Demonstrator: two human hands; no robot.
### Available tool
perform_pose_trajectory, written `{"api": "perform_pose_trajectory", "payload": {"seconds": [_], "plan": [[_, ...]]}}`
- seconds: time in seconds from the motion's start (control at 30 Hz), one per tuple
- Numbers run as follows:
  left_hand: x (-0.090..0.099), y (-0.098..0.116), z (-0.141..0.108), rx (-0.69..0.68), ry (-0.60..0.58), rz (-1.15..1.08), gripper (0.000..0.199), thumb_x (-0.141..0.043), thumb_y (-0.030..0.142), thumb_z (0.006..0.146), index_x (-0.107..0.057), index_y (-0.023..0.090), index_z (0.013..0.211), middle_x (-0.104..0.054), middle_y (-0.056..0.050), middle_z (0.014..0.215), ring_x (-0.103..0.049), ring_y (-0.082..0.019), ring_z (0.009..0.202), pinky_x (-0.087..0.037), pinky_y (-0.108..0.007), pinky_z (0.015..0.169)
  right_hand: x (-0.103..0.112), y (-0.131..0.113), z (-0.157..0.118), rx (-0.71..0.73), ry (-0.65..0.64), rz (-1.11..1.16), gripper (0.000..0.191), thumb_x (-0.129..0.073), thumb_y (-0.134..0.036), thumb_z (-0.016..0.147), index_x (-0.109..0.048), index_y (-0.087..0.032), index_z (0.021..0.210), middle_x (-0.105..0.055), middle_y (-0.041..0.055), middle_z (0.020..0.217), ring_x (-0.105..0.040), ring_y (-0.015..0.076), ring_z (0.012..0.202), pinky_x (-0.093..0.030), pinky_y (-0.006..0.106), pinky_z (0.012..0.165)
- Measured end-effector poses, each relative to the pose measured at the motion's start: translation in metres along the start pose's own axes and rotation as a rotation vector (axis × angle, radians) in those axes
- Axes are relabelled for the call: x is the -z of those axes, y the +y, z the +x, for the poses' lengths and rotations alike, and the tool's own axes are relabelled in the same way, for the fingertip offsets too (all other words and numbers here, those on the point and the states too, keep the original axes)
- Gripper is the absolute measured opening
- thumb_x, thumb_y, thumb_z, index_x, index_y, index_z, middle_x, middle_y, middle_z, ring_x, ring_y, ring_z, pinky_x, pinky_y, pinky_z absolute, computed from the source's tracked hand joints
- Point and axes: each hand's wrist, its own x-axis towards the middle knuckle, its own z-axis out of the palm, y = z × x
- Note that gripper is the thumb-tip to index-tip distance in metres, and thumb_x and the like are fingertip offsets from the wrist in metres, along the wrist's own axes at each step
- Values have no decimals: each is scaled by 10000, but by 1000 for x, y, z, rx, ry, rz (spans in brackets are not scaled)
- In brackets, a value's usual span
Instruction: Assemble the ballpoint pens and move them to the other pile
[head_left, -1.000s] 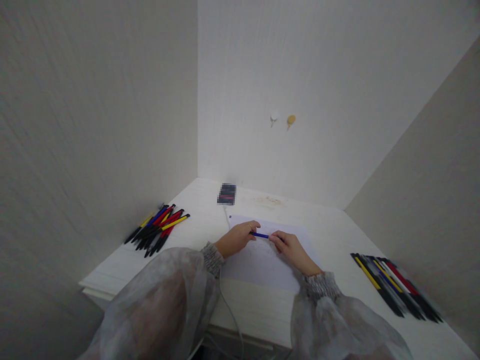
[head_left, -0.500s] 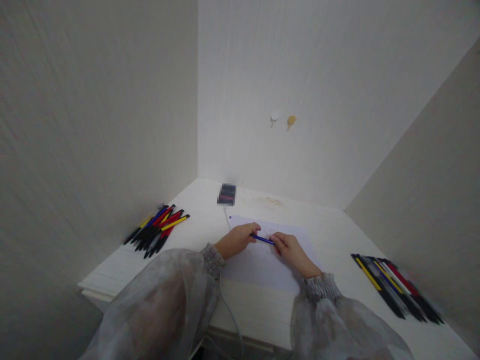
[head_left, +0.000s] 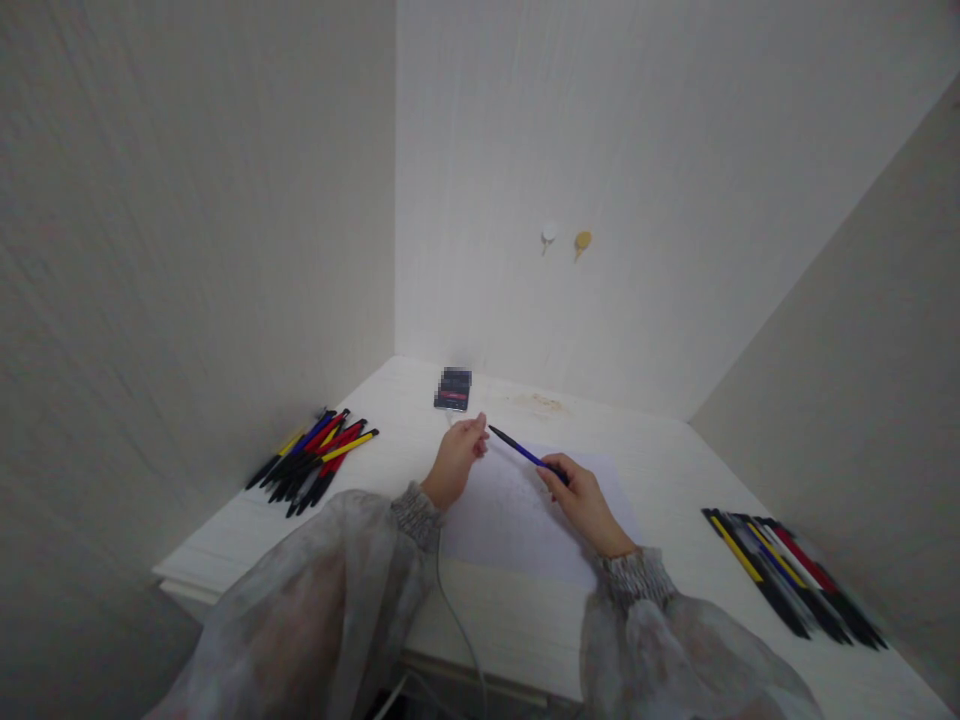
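Observation:
A blue and black pen (head_left: 517, 447) points up and to the left above the white paper (head_left: 517, 530); my right hand (head_left: 581, 500) grips its lower right end. Just left of the pen's tip, apart from it, is my left hand (head_left: 456, 460), with its fingers curled together; whether anything small is between them cannot be made out. The paper lies flat on the white table (head_left: 510, 620), partly under both hands.
A pile of mixed pens (head_left: 315, 460) lies at the left, and a row of pens (head_left: 795, 575) at the right. Behind my left hand is a phone (head_left: 454, 388) with a cable (head_left: 459, 620) running to the front edge. Walls enclose the table.
My left hand has let go of the pen and moved up and left. The pen has tilted, its free end now higher and fully visible. My right hand has barely moved.

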Motion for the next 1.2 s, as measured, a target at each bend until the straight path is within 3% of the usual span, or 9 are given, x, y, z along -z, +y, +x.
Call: {"api": "perform_pose_trajectory", "payload": {"seconds": [0.1,0.33,0.47,0.63,0.7,0.8,0.9,1.03,1.2], "plan": [[-1,-1,0,119,-100,-230,333,-569,433,665,-503,111,723,-455,26,582,-379,-29,456,-307,-175,462,-4,-3,-2,3,-42,10,247,-461,-395,752,-562,-185,835,-554,-2,614,-490,117,519,-371,222,481],[-5,2,-3,21,-80,-253,241,-657,303,608,-508,121,665,-444,53,505,-369,-26,443,-269,-167,450,-7,-9,-5,-50,-86,118,230,-481,-384,741,-565,-183,812,-505,-24,531,-452,97,464,-347,210,443],[-4,4,-3,35,-95,-280,222,-677,259,583,-513,117,632,-444,54,507,-365,-22,448,-259,-170,453,-8,-12,-6,-193,-194,333,260,-488,-401,732,-568,-158,778,-425,-59,404,-353,65,349,-270,196,364],[-3,8,-6,31,-149,-310,202,-689,228,561,-547,114,650,-488,41,568,-380,-22,463,-268,-177,464,-3,-18,-8,-313,-331,703,292,-492,-418,728,-562,-134,724,-316,-95,363,-260,42,293,-301,212,352],[-4,10,-7,28,-162,-317,196,-690,218,558,-556,114,656,-499,37,585,-384,-21,467,-272,-178,468,0,-23,-8,-317,-299,741,274,-516,-396,717,-565,-128,746,-327,-96,366,-257,37,294,-308,211,356],[-4,11,-6,11,-150,-335,178,-681,210,567,-558,117,655,-490,42,566,-389,-22,473,-277,-175,473,5,-30,-6,-237,-85,734,280,-605,-325,654,-546,-147,862,-457,-74,427,-348,46,340,-337,204,396],[-3,10,-6,6,-124,-366,168,-672,216,576,-551,125,651,-481,46,561,-400,-25,483,-292,-174,484,8,-31,-3,-186,85,744,313,-667,-277,587,-535,-166,849,-580,-26,577,-449,62,413,-370,208,439],[-3,10,-7,40,-133,-351,189,-676,237,556,-537,130,626,-488,40,569,-406,-33,492,-311,-181,492,9,-22,-1,-219,92,762,230,-609,-365,653,-541,-152,709,-590,-7,525,-468,77,370,-372,218,410],[-4,9,-8,54,-143,-300,213,-688,251,542,-528,129,613,-494,39,556,-407,-35,484,-306,-185,487,8,-11,-1,-310,49,746,348,-529,-451,708,-479,-158,528,-507,-26,373,-381,58,268,-338,206,341]]}}
